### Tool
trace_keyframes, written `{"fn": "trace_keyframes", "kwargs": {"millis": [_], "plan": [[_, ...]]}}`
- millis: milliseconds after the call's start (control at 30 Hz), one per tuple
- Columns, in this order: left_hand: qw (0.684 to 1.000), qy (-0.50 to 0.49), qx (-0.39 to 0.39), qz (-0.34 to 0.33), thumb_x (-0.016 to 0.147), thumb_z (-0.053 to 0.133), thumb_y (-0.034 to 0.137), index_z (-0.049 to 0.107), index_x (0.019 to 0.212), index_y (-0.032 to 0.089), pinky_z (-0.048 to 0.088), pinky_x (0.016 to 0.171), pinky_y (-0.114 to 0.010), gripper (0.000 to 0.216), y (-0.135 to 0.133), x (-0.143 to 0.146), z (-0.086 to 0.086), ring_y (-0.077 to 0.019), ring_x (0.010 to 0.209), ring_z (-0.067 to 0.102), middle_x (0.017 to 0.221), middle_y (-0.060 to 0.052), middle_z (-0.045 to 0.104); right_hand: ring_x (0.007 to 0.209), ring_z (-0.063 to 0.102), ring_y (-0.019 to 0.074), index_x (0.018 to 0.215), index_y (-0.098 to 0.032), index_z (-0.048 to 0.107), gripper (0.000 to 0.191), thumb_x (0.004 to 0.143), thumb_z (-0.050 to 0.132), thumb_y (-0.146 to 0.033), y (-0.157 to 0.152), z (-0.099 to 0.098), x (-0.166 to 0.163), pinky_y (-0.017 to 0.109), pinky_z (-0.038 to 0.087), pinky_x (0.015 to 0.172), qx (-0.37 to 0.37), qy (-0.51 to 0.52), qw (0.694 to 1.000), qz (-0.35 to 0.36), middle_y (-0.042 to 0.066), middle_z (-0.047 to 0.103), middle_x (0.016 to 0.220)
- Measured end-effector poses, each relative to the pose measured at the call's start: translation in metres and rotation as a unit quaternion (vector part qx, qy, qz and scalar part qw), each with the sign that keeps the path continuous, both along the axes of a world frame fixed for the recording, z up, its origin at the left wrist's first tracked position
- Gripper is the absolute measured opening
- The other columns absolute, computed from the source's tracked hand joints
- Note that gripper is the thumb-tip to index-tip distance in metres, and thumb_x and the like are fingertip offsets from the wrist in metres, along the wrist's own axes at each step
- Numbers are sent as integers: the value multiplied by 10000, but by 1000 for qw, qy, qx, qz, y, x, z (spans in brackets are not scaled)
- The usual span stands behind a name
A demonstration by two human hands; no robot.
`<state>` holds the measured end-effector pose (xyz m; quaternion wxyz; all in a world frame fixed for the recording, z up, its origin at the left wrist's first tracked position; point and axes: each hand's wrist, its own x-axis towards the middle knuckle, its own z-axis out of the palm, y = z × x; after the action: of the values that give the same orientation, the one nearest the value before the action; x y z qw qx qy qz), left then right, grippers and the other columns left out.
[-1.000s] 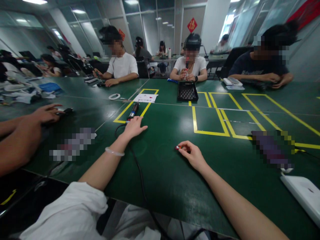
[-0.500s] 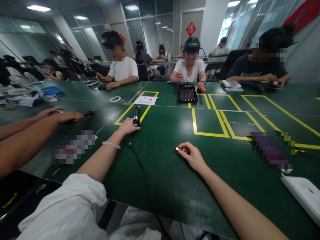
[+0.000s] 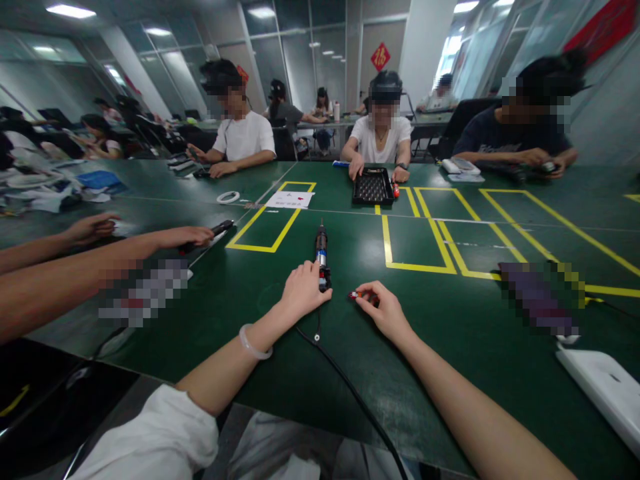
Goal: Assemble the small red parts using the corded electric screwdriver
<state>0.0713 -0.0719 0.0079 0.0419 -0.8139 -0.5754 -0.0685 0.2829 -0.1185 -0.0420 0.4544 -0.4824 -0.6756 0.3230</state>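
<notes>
My left hand [image 3: 303, 291] is closed around the rear end of a black electric screwdriver [image 3: 321, 252], which lies on the green table [image 3: 310, 373] pointing away from me; its black cable [image 3: 350, 390] trails back toward my body. Just to the right, my right hand [image 3: 383, 310] pinches a small red part [image 3: 356, 295] against the table top. A pale bangle sits on my left wrist. The two hands are a few centimetres apart.
Yellow tape rectangles [image 3: 420, 237] mark the table. A black tray [image 3: 373, 187] lies before a person opposite, a white sheet [image 3: 290, 199] and a white ring [image 3: 229, 197] further left. Another person's arms [image 3: 100, 260] reach in from the left. A white box [image 3: 603, 390] sits at the right.
My left hand reached out to the screwdriver in the taped rectangle, took hold of it and drew it back and rightward next to my right hand. The right hand stayed put.
</notes>
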Motion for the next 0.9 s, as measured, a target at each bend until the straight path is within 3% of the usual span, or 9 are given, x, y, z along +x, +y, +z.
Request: {"fn": "trace_keyframes", "kwargs": {"millis": [167, 367, 667, 900], "plan": [[997, -16, -4, -70, 758, 629, 478, 480, 1215, 148, 442, 838, -414, 583, -30, 23, 0, -301, 963, 557, 1061, -138, 559, 713, 568, 154, 952, -196, 618, 110, 849, 588, -222, 2, -3, 2, 279, 454, 640, 9, -28, 999, -11, 31, 608, 869], [994, -41, -22, -102, 760, 626, 436, 439, 1285, 148, 424, 902, -435, 627, -42, 31, -2, -311, 1028, 542, 1109, -143, 550, 782, 579, 179, 944, -206, 615, 104, 845, 590, -185, 1, -4, 3, 302, 449, 695, 25, -86, 996, -14, 31, 596, 879], [993, -25, -19, -110, 771, 606, 432, 432, 1317, 132, 410, 934, -434, 648, -46, 33, 0, -314, 1060, 531, 1139, -154, 552, 805, 593, 186, 1020, -204, 630, 180, 850, 586, -166, -2, -1, -2, 310, 467, 728, 36, -125, 991, 7, 46, 604, 901], [996, 14, -36, -81, 799, 586, 444, 335, 1428, 153, 429, 898, -393, 738, -50, 31, 7, -290, 1061, 532, 1193, -141, 534, 727, 603, 154, 1063, -193, 595, 254, 824, 547, -126, -7, 3, -3, 287, 466, 697, 17, -102, 995, 11, 37, 686, 938]]}}
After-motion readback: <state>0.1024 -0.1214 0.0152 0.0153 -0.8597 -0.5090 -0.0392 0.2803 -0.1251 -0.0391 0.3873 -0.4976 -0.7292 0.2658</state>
